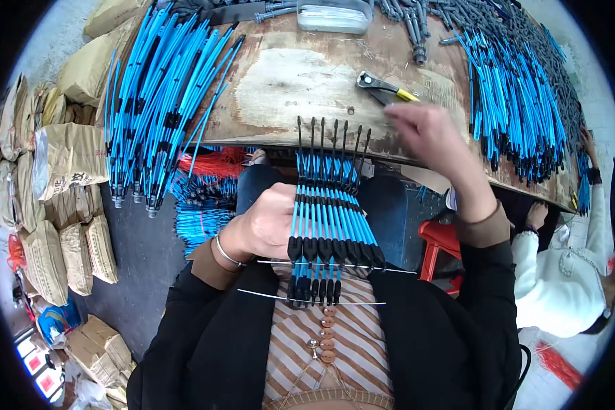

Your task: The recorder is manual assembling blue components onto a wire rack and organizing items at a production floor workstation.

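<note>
My left hand (272, 217) is closed around a flat row of thin blue rods (329, 222) with black plastic joints, held upright in front of my chest. Dark narrow tips stick out at the far end. Through the near joints runs a thin metal wire (400, 270), and a second wire (256, 294) crosses the lower black ends. My right hand (427, 130), smeared by motion, is over the table's front edge. Its fingertips lie close to end-cutting pliers (379, 85) with a yellow handle; contact cannot be made out, and its grip is unclear.
Piles of similar blue rods (164, 89) (516, 102) lie on both sides of the worn wooden table (280, 89). A clear plastic box (335, 17) and grey tubular parts (413, 34) are at the back. Left stand paper sacks (72, 160); right are a red stool (434, 253) and a co-worker (560, 280).
</note>
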`<state>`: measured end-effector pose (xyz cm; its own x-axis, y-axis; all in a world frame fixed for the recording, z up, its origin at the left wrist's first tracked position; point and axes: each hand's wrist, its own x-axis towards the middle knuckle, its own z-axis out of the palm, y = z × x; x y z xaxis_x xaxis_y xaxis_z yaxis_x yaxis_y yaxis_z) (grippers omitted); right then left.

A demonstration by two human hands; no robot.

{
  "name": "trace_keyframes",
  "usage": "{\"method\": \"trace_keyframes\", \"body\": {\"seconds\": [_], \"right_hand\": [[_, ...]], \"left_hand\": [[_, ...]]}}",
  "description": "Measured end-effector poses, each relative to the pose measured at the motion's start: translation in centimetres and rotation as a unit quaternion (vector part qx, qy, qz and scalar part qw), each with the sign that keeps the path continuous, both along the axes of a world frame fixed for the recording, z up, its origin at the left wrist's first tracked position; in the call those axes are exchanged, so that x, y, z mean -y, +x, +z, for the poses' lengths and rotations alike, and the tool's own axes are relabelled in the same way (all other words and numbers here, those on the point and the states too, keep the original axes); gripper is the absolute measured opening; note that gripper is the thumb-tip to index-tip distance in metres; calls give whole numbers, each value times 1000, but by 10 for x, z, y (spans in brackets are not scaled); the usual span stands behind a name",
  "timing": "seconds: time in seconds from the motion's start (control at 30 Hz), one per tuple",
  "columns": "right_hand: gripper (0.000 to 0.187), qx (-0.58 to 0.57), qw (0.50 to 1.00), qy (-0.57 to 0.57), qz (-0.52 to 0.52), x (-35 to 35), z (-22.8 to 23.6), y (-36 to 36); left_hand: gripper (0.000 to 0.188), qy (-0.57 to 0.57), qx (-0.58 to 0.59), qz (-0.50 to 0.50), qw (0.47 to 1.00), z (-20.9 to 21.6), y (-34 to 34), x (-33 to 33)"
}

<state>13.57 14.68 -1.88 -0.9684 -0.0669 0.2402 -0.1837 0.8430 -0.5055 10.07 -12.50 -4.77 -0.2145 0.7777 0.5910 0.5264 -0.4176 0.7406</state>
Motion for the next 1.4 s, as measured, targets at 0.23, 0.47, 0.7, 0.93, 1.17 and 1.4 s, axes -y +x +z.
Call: {"method": "trace_keyframes", "body": {"seconds": [0.23, 0.47, 0.7, 0.93, 1.17, 1.4], "right_hand": [[16, 37, 996, 40, -72, 6, -15, 49], [16, 33, 995, 54, -79, 13, -12, 46], [15, 45, 994, 72, -73, 16, -9, 40], [14, 35, 995, 66, -59, 15, -15, 31], [12, 19, 999, 25, -37, 15, -17, 20], [12, 22, 999, 35, -25, 19, -22, 10]], "left_hand": [[20, -48, 98, 0, 994, -7, 7, 4], [20, -49, 101, -1, 994, -6, 9, 2], [19, -13, 19, 1, 1000, -5, 3, -2], [20, -28, 41, 3, 999, -9, 3, 1], [23, -5, 81, -19, 996, -22, -3, 8], [27, -10, 94, 6, 996, -27, 2, 9]]}}
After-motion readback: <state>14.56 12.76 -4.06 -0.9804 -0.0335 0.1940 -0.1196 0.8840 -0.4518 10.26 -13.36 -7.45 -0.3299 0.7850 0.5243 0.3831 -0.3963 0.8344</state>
